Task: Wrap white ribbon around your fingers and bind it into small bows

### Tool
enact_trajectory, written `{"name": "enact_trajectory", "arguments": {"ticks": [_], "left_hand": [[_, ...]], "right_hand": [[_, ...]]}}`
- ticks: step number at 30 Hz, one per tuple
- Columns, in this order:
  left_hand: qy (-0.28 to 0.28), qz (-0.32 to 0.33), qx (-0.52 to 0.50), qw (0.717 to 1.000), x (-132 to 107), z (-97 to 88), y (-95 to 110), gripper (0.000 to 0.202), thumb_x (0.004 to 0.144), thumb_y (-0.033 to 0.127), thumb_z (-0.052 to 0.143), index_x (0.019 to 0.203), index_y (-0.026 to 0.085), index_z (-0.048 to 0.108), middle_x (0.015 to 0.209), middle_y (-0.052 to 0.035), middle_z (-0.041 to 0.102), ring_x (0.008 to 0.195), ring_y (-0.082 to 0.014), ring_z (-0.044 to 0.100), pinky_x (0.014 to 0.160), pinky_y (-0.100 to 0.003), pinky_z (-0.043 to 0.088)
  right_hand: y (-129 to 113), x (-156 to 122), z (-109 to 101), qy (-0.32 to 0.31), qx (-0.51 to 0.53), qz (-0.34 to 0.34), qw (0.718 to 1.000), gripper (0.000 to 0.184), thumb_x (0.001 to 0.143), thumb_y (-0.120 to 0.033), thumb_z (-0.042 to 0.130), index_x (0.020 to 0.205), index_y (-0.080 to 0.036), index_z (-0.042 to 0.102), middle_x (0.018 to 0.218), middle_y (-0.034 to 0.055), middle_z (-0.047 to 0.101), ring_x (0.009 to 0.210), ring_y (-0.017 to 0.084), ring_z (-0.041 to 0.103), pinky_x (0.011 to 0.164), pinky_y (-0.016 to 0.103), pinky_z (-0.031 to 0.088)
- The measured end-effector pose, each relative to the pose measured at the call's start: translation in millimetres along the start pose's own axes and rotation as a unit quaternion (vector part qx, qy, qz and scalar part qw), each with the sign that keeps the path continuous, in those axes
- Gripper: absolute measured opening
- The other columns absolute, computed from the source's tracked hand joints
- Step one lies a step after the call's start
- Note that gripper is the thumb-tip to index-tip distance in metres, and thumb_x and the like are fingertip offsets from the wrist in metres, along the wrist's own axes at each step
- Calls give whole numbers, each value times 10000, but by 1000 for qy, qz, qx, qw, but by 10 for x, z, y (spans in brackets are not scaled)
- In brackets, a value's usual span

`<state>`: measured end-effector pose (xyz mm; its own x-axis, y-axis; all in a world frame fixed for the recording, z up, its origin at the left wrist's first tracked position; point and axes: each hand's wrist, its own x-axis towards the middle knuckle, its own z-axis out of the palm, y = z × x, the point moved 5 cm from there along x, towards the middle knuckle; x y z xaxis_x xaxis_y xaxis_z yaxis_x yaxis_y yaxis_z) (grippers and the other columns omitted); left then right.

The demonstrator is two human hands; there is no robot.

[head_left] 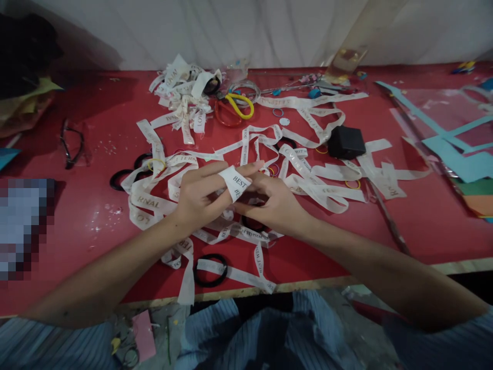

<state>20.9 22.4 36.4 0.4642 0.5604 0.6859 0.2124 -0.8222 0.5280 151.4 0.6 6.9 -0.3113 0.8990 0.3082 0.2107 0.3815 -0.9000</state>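
A white printed ribbon (234,184) with "BEST" on it loops round the fingers of my left hand (198,198), which is closed on it over the middle of the table. My right hand (283,205) meets it from the right, fingers and thumb bent in at the ribbon's edge; their tips are partly hidden. Beneath and around both hands lie tangled lengths of the same ribbon (246,235). A black ring (210,270) rests near the front edge with a strip of ribbon across it.
Behind my hands are a bunched ribbon pile (179,87) and scissors with yellow and red handles (242,105). A black box (346,143) stands to the right, beside light-blue paper cutouts (458,154). Eyeglasses (72,144) lie at left on the red table (103,205).
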Motion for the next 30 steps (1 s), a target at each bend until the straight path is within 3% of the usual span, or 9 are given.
{"name": "enact_trajectory", "arguments": {"ticks": [3, 8, 14, 18, 22, 26, 28, 30], "left_hand": [[17, -12, -16, 1000, 13, -8, -17, 241, 938, 223, 560, 1060, 207, 767, 626, 6, 592, 542, -83, 468, 510, -205, 369], [25, -19, -14, 999, 11, -15, -50, 237, 950, 281, 557, 998, 195, 773, 661, -18, 687, 559, -87, 538, 534, -192, 411], [-44, 38, -52, 997, -18, 57, -29, 305, 927, 280, 586, 655, 159, 654, 463, 31, 530, 410, -57, 390, 435, -189, 313], [-64, 49, -89, 993, -7, 92, -19, 364, 922, 268, 595, 576, 159, 564, 417, 51, 438, 388, -47, 347, 421, -186, 284], [-136, 15, -179, 974, -42, 154, -55, 233, 903, 290, 637, 721, 153, 689, 430, 56, 444, 383, -44, 323, 411, -173, 290], [-249, -55, -272, 928, -111, 238, -83, 234, 906, 353, 635, 850, 161, 757, 472, 29, 514, 389, -52, 343, 406, -192, 283], [-259, -85, -308, 911, -106, 239, -69, 268, 893, 366, 651, 798, 138, 757, 480, 14, 535, 395, -51, 369, 410, -187, 294], [-218, -124, -324, 912, -71, 210, -76, 307, 879, 376, 666, 732, 118, 743, 480, 7, 542, 406, -55, 400, 417, -182, 314]], "right_hand": [[-29, -9, -34, 30, -52, -43, 997, 114, 817, -139, 655, 903, -198, 609, 863, -4, 728, 762, 123, 701, 702, 230, 565], [-67, -22, -66, 62, -84, -56, 993, 136, 843, -143, 631, 959, -209, 606, 882, -6, 713, 784, 123, 685, 719, 241, 570], [-59, 11, -113, 65, -24, -51, 996, 192, 828, -169, 648, 1015, -189, 611, 995, 25, 708, 901, 140, 672, 765, 253, 552], [-65, 16, -145, 64, -30, -74, 995, 157, 818, -65, 604, 912, -183, 647, 867, -11, 706, 808, 111, 659, 744, 233, 528], [-49, 9, -194, 104, -16, -78, 991, 121, 861, -97, 614, 919, -192, 661, 899, 5, 676, 840, 117, 645, 743, 247, 530], [-75, -19, -222, 149, 3, -95, 984, 67, 912, -151, 601, 935, -203, 637, 989, 33, 687, 940, 143, 661, 806, 290, 544], [-93, -42, -225, 159, 17, -104, 982, 72, 923, -150, 582, 957, -211, 602, 1000, 37, 693, 922, 150, 674, 808, 311, 552], [-88, -62, -241, 169, 40, -101, 980, 82, 920, -157, 578, 968, -223, 572, 965, 30, 683, 872, 157, 677, 781, 325, 562]]}}
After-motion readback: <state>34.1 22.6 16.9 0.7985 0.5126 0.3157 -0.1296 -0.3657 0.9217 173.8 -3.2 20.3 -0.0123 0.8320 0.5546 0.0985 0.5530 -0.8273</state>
